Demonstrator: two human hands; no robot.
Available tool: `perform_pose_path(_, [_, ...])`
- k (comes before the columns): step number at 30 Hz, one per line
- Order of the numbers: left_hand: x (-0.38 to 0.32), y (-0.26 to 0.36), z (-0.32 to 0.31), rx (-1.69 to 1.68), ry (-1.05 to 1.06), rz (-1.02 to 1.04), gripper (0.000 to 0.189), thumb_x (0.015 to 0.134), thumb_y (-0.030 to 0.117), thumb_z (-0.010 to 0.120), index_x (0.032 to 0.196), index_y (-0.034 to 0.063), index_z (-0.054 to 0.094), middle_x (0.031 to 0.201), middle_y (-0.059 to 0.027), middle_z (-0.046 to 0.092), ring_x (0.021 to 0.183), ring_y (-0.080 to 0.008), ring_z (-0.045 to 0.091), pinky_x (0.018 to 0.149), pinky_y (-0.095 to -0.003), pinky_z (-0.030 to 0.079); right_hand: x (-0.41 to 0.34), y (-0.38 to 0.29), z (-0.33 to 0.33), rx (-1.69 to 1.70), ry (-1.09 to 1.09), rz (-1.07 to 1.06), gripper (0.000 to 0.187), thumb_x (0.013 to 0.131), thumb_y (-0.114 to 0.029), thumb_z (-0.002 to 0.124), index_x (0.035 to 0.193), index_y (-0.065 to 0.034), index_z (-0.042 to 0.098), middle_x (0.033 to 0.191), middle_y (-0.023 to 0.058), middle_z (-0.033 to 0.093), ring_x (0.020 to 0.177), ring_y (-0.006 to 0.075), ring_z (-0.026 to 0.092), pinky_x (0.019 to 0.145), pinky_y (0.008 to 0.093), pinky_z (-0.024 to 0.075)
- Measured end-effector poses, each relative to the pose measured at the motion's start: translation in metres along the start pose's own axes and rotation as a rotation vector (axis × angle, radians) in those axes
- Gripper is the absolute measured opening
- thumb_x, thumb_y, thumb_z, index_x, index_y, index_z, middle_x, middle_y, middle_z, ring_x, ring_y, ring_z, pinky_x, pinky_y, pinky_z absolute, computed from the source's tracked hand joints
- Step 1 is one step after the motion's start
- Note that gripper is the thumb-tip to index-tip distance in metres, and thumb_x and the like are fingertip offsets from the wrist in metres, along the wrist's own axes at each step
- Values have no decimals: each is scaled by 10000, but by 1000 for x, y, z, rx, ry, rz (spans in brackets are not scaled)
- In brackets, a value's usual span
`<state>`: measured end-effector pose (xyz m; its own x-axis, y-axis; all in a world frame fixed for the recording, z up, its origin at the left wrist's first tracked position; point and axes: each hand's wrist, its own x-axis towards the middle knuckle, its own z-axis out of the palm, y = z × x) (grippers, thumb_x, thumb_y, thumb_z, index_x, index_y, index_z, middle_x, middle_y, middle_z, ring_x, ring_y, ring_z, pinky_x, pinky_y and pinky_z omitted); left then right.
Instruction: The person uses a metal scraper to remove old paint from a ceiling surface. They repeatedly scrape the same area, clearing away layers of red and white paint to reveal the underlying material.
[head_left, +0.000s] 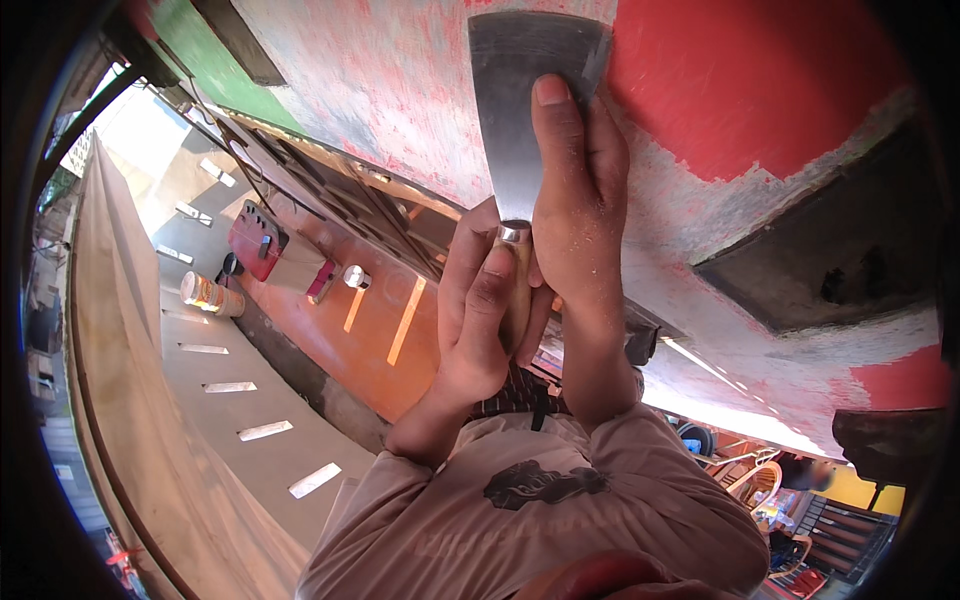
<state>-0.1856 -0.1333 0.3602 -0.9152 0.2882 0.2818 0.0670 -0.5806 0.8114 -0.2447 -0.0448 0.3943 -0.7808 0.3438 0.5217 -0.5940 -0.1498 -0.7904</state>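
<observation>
A wide scraper with a broad steel blade (506, 112) and a wooden handle is raised in front of a wall (390, 97) with worn white and red paint. My left hand (480, 307) is wrapped around the wooden handle, just below its metal ferrule. Higher up, my right hand (581, 187) grips the blade's right side, its thumb flat on the steel face. Light specks lie on the skin near that wrist. The blade's wide edge points toward the top of the view, over the painted surface; whether it touches the wall I cannot tell.
Solid red paint (750, 75) and a dark recess (840, 232) lie at right. Far below, on an orange floor (382, 315), are a cushioned seat-like object (281, 251), a small white pail (357, 277) and stacked buckets (214, 295). A tan cloth (127, 300) hangs at left; chairs (757, 487) stand lower right.
</observation>
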Motion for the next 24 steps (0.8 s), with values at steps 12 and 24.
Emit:
perform_pose_path(12, [11, 20, 15, -11, -27, 11, 466, 1014, 302, 361, 1340, -32, 357, 816, -100, 563, 339, -87, 377, 337, -201, 282, 14, -28, 11, -27, 58, -14, 285, 1043, -252, 466, 1024, 4, 589, 808, 71, 598, 715, 135, 533, 658, 320, 442])
perform_pose_path(24, [-4, -7, -3, -79, -17, -42, 471, 999, 363, 415, 1291, -7, 423, 816, -49, 540, 359, -74, 378, 355, -192, 304, -6, -1, -1, -152, 62, 136, 330, 1032, -333, 529, 1108, -30, 634, 862, -16, 619, 747, 50, 547, 640, 213, 436])
